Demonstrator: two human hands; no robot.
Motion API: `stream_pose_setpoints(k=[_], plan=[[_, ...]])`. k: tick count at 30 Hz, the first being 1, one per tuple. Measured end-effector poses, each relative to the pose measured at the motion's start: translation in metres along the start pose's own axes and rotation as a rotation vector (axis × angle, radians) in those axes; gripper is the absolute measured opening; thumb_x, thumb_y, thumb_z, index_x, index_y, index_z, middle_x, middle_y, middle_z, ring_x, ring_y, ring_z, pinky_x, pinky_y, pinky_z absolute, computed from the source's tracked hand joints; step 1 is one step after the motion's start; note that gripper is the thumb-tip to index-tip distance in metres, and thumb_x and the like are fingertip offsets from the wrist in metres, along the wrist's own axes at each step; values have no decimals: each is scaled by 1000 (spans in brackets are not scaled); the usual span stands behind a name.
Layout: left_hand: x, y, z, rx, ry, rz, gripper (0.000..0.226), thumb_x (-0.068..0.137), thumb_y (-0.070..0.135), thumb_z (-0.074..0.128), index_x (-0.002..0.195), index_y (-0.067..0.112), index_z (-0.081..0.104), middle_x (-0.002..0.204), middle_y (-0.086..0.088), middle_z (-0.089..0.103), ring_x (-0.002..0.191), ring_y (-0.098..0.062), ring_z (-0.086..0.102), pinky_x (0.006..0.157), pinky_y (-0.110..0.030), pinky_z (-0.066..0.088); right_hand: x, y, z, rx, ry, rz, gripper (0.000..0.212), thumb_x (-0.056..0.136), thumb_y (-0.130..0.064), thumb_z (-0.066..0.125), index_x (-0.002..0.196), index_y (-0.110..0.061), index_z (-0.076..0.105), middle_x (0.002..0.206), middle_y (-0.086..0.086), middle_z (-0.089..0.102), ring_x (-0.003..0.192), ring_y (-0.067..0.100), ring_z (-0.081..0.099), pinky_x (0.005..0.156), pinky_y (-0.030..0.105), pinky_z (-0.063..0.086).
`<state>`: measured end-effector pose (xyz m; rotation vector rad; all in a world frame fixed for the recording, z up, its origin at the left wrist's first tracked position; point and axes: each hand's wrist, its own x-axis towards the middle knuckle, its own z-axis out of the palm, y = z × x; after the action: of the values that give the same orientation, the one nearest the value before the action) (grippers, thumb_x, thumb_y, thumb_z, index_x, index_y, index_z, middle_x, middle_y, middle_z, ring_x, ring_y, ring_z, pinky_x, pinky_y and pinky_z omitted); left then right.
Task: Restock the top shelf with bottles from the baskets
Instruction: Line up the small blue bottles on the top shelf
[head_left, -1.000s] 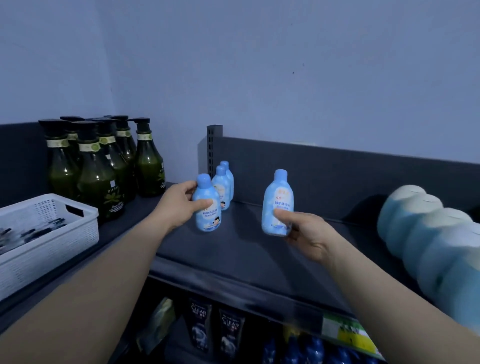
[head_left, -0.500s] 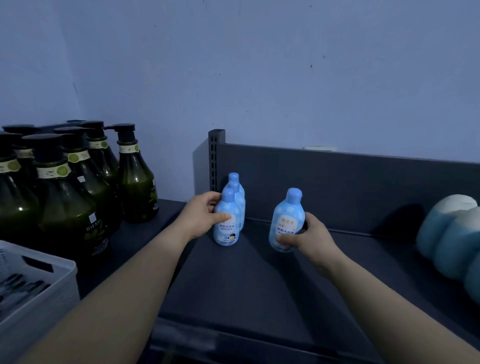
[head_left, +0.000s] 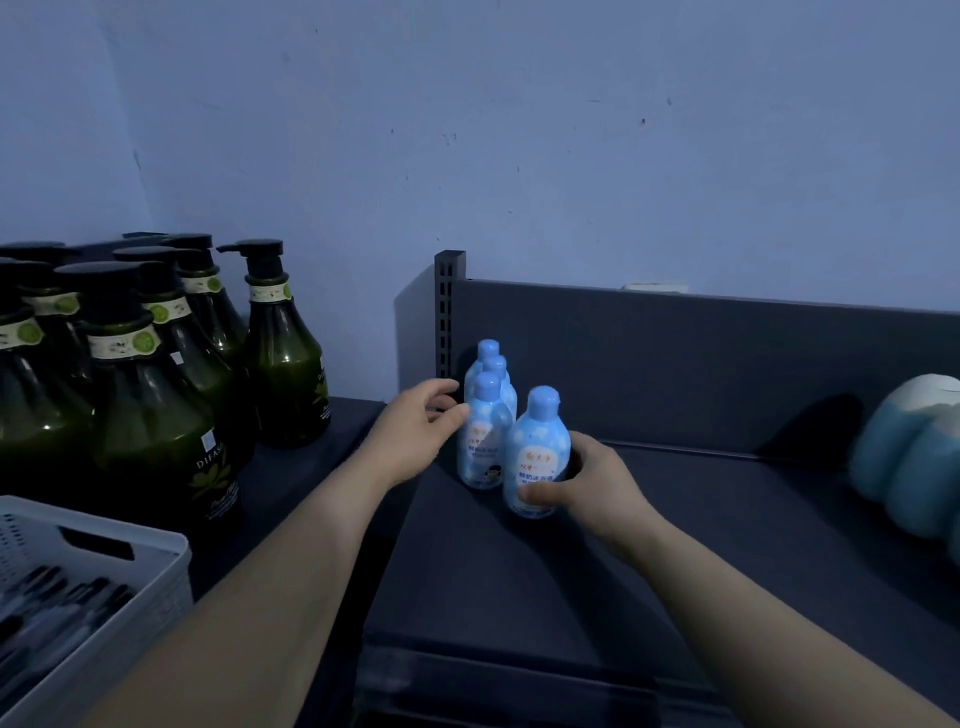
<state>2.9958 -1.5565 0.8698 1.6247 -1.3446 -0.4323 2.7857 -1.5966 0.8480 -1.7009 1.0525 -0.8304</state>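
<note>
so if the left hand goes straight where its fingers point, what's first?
The nearest small blue bottle in the row by the post, just ahead of the left hand; whether they touch is unclear.

Free room on top shelf: wide open deck from lone blue bottle, gripped by right hand, across to pale blue jugs at far right. Approach open from front edge and from above.

Left back corner blocked: row of blue bottles against upright post, left hand just beside.

Rear closed by back panel.

Further left: crowded with green pump bottles, white basket in front
</note>
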Motion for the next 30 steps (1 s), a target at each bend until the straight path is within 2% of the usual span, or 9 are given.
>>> stream_pose_setpoints(k=[2, 6, 10, 15, 18, 20, 22, 25, 30], plan=[[-9, -1, -6, 69, 60, 15, 39, 94, 26, 57, 132, 19, 52, 115, 3, 60, 99, -8, 58, 82, -18, 39, -3, -4, 13, -29, 11, -20, 50, 63, -7, 86, 102, -24, 61, 95, -8, 71, 85, 10, 68, 72, 24, 56], [-30, -5, -11, 155, 134, 54, 36, 94, 23, 55, 130, 18, 55, 111, 5, 60, 101, -10, 59, 85, -21, 42, -6, -4, 37, -56, 41, -4, 51, 62, -11, 87, 101, -23, 55, 97, -9, 68, 86, 10, 67, 74, 25, 56], [-46, -10, -14, 201, 185, 64, 33, 94, 24, 54, 126, 20, 57, 109, 6, 61, 100, -11, 60, 89, -28, 48, -6, -4, 52, -79, 46, 2, 53, 64, -15, 87, 107, -22, 56, 98, -6, 67, 84, 7, 66, 66, 19, 51], [-61, -10, -14, 234, 205, 58, 35, 94, 26, 53, 128, 22, 56, 111, 7, 59, 99, -11, 59, 90, -34, 50, -6, -4, 60, -117, 71, -8, 54, 67, -18, 85, 112, -22, 54, 105, -4, 64, 88, 6, 62, 65, 15, 46], [-70, -7, -11, 253, 200, 77, 37, 94, 28, 53, 130, 22, 55, 114, 8, 58, 100, -10, 59, 89, -32, 49, -11, -5, 58, -160, 50, 5, 59, 69, -23, 84, 118, -22, 51, 111, -4, 61, 90, 3, 59, 61, 11, 43], [-75, -5, -8, 277, 195, 104, 38, 94, 29, 52, 131, 22, 54, 118, 7, 58, 103, -10, 57, 88, -30, 49, -19, -5, 54, -222, 27, 1, 71, 68, -33, 85, 127, -23, 48, 122, -6, 57, 103, 4, 56, 72, 11, 43], [-81, -1, -5, 299, 189, 142, 38, 95, 29, 51, 132, 22, 53, 121, 6, 58, 107, -10, 55, 88, -29, 48, -27, -6, 45, -354, 29, -18, 78, 72, -43, 80, 138, -23, 43, 137, -6, 49, 123, 9, 48, 91, 19, 39], [-89, 9, 3, 341, 181, 207, 38, 95, 31, 49, 132, 22, 53, 121, 7, 57, 109, -12, 54, 88, -30, 47, -44, -6, 24, -605, 70, -71, 74, 85, -44, 66, 147, -18, 34, 151, -3, 36, 139, 13, 32, 109, 23, 27], [-106, 43, 36, 340, 136, 348, 35, 94, 30, 51, 127, 20, 57, 118, 5, 61, 106, -16, 54, 86, -31, 47, -81, 4, -21, -803, 129, -80, 66, 94, -42, 55, 150, -19, 29, 156, -3, 28, 146, 15, 17, 118, 26, 11]])
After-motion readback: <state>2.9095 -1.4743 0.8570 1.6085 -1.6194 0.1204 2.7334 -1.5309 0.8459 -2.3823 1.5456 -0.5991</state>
